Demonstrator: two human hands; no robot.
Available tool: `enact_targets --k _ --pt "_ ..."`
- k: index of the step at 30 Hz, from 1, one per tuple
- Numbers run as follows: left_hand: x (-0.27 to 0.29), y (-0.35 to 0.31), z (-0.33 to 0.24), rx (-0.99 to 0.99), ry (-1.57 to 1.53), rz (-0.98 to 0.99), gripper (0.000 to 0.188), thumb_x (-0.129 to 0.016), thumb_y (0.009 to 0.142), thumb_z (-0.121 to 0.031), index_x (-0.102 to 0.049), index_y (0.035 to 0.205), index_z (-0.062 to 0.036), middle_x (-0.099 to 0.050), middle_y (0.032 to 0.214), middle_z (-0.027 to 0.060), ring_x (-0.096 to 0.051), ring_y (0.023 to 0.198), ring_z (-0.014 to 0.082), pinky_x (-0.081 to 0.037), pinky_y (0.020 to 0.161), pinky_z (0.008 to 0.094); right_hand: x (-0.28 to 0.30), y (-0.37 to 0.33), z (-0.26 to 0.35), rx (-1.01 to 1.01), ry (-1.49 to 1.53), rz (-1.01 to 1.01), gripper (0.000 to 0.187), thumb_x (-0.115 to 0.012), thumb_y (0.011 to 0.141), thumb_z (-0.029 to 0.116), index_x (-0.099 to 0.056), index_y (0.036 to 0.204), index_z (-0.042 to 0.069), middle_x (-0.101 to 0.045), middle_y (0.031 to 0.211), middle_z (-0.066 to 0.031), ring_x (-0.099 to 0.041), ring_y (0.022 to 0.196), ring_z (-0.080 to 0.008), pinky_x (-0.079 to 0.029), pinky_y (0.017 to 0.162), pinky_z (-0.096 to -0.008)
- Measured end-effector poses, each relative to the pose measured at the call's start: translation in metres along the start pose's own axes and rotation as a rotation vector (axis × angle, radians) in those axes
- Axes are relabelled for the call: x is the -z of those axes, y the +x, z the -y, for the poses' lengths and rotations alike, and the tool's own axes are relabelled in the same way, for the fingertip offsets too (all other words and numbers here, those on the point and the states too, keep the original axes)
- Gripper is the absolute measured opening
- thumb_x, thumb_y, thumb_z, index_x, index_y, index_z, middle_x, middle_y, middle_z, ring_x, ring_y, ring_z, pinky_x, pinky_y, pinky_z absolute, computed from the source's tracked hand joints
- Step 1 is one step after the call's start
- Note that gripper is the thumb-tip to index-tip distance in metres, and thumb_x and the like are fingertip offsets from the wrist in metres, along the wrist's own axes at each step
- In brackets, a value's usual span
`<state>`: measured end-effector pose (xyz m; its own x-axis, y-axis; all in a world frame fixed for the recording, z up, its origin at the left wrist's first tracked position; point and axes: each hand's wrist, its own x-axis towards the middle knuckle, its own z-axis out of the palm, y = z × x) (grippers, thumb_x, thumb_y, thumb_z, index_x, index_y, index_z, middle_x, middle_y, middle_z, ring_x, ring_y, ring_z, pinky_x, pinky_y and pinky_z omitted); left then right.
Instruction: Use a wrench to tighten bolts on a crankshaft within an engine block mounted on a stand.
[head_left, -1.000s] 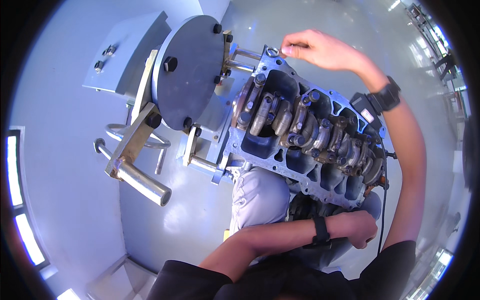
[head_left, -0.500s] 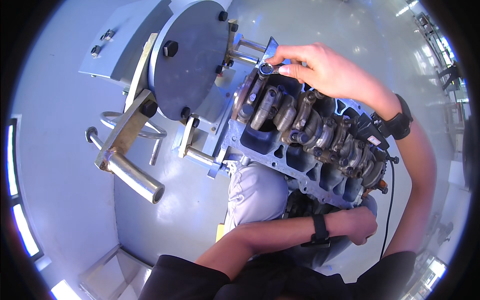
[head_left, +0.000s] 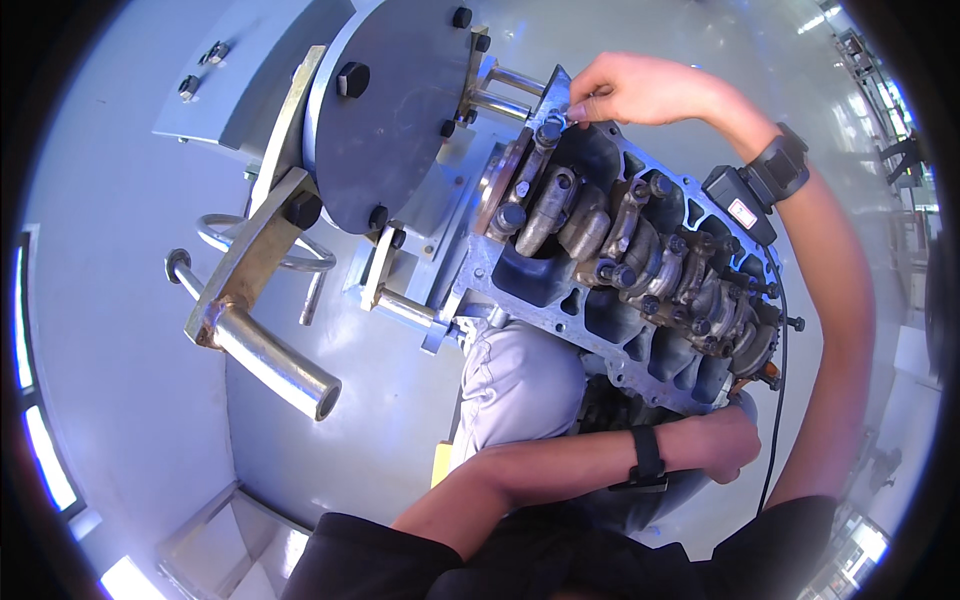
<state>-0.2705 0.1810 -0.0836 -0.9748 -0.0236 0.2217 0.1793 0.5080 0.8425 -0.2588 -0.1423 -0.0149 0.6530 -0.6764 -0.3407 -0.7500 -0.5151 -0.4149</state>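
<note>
My right hand reaches over the far left end of an upturned engine block. Its thumb and fingers pinch what looks like a ring wrench, mostly hidden by the fingers. The visible end lies just beyond a bolt head on the first bearing cap. The crankshaft lies along the block under several bolted caps. My left hand is closed at the near right end of the block, by a dark rounded part; its fingers and anything in them are hidden.
At left, the engine stand carries a round bolted plate and a crank arm with a tubular handle jutting toward me. A black cable hangs at the right of the block. My knee is against the near side.
My right hand has moved slightly away and to the right. The ring end that sat over the cap bolt is off it, leaving the bolt head bare. My left hand stays in place.
</note>
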Motion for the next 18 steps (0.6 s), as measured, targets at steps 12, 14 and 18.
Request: enact_targets --k 12,14,18 --pt "-0.002 0.003 0.001 0.037 0.1 -0.039 0.013 -0.067 0.069 -0.016 -0.074 0.072 -0.0046 -0.07 0.071 0.0125 -0.069 0.066 0.0296 -0.051 0.06 0.0399 0.001 -0.033 0.043 -0.067 0.222 -0.02 0.044 -0.051 0.104 0.042 -0.062 0.087 0.003 -0.05 0.065 0.001 -0.043 0.061 -0.0062 -0.035 0.056 -0.0266" --pt "-0.005 0.006 0.003 0.049 0.108 -0.02 0.013 -0.068 0.069 -0.016 -0.074 0.072 -0.0049 -0.071 0.071 0.0123 -0.069 0.065 0.0293 -0.051 0.059 0.0394 -0.001 -0.037 0.056 -0.144 0.222 -0.026 0.047 -0.049 0.104 0.043 -0.061 0.085 0.002 -0.047 0.058 0.001 -0.045 0.055 -0.0076 -0.036 0.053 -0.0273" --pt "-0.013 0.01 0.006 0.045 0.112 -0.021 0.012 -0.067 0.069 -0.014 -0.072 0.068 -0.003 -0.068 0.067 0.0157 -0.068 0.063 0.035 -0.052 0.057 0.0456 0.005 -0.039 0.065 -0.189 0.158 -0.001 0.048 -0.047 0.105 0.043 -0.061 0.085 0.002 -0.047 0.051 -0.0004 -0.047 0.047 -0.0086 -0.038 0.049 -0.0271"
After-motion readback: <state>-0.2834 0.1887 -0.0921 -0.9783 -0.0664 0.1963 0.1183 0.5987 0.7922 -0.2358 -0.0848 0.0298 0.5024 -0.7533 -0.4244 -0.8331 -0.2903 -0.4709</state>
